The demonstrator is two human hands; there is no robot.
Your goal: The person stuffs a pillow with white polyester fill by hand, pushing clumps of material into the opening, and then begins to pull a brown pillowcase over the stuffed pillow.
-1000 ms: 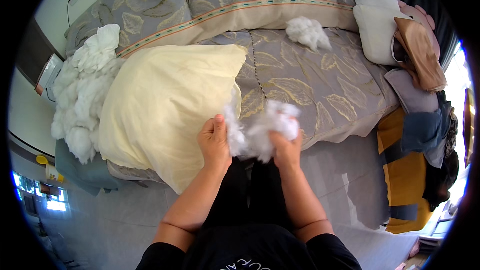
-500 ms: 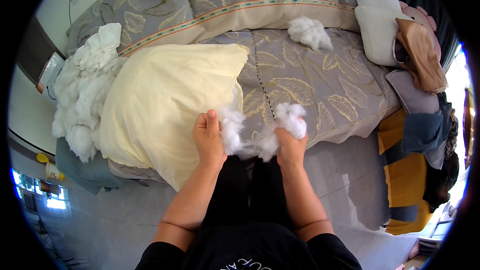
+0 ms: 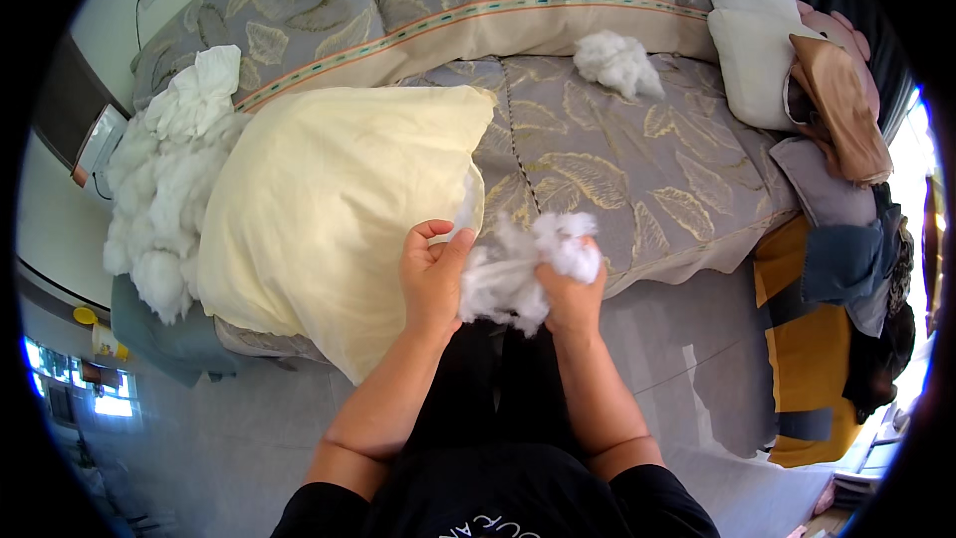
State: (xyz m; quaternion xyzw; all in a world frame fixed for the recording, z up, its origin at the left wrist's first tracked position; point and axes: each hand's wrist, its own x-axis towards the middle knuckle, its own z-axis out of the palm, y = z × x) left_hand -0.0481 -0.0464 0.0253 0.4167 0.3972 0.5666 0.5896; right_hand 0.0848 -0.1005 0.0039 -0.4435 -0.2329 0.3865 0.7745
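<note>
Both hands — left hand (image 3: 430,279) and right hand (image 3: 570,289) — grip a clump of white stuffing (image 3: 518,269) at the open end of the pale yellow pillowcase (image 3: 319,209), already plump, while a big stuffing pile (image 3: 164,189) beside it and a small tuft (image 3: 617,62) beyond it seem left to pack.

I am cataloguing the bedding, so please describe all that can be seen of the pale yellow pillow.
The pale yellow pillow is a large, plump cushion in a smooth, cotton-like case. It lies on the bed, its lower corner hanging over the edge. White stuffing is heaped against its left side. The left hand touches its right edge, where more white fluff shows.
</note>
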